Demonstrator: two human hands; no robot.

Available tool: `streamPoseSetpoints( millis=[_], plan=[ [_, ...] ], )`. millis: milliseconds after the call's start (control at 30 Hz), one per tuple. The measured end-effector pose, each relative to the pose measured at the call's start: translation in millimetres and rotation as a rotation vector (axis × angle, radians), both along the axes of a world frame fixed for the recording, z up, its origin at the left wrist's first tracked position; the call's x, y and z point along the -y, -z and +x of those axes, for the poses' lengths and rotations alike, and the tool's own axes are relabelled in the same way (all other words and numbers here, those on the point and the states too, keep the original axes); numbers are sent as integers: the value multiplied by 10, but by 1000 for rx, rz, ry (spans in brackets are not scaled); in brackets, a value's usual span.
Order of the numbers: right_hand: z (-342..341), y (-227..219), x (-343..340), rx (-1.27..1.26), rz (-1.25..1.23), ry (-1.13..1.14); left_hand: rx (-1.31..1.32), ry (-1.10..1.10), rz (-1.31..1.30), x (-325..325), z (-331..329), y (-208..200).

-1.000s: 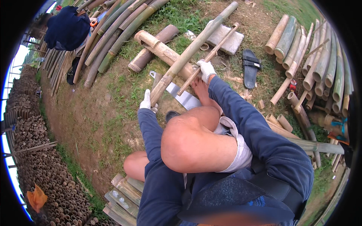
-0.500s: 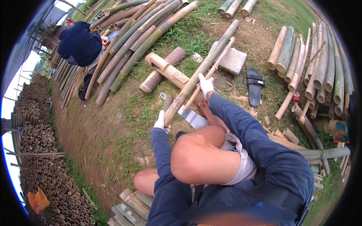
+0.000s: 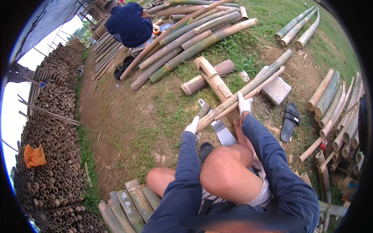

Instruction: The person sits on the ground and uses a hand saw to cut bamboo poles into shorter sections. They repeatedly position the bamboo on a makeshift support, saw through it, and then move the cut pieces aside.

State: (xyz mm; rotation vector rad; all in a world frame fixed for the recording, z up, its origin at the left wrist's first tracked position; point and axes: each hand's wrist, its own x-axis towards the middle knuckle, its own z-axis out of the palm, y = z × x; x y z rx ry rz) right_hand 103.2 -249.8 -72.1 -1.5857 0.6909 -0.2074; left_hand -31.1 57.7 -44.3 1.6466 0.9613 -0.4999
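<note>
My left hand (image 3: 192,125), in a white glove, is closed around the near end of a long bamboo pole (image 3: 276,62). Farther along, my gloved right hand (image 3: 245,103) grips a thinner bamboo stick (image 3: 265,82) lying alongside that pole; its fingers are partly hidden, so I cannot tell whether it also holds the pole. Both pieces slant away to the upper right. They cross above a split bamboo length (image 3: 219,86), which rests on a thick bamboo log (image 3: 224,67). Beneath the pole on the ground lies a handsaw (image 3: 224,134), its blade near my bare foot.
A pale stone block (image 3: 278,90) and a black sandal (image 3: 290,122) are on the right. Bamboo poles (image 3: 217,35) are piled at the back, where another person (image 3: 130,24) crouches. Stacked cut bamboo (image 3: 54,155) lines the left, with an orange cloth (image 3: 34,156) on it.
The view has swung, so the scene sits farther right and lower. Both hands keep their hold, and the pole and stick lie at a flatter slant in the picture.
</note>
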Motion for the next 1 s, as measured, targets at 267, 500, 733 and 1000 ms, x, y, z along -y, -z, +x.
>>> streamPoseSetpoints(
  millis=[267,500,733,1000],
  plan=[
    [-17,-17,-7,-50,-35,-19,113,-107,-143,97,-58,-72],
    [-54,-95,-60,-46,-40,3,122,-108,-213,46,34,59],
    [-149,-129,-18,59,-25,-4,105,-116,-153,50,27,103],
    [45,96,78,137,15,30,120,-118,-151,67,6,5]
  ],
)
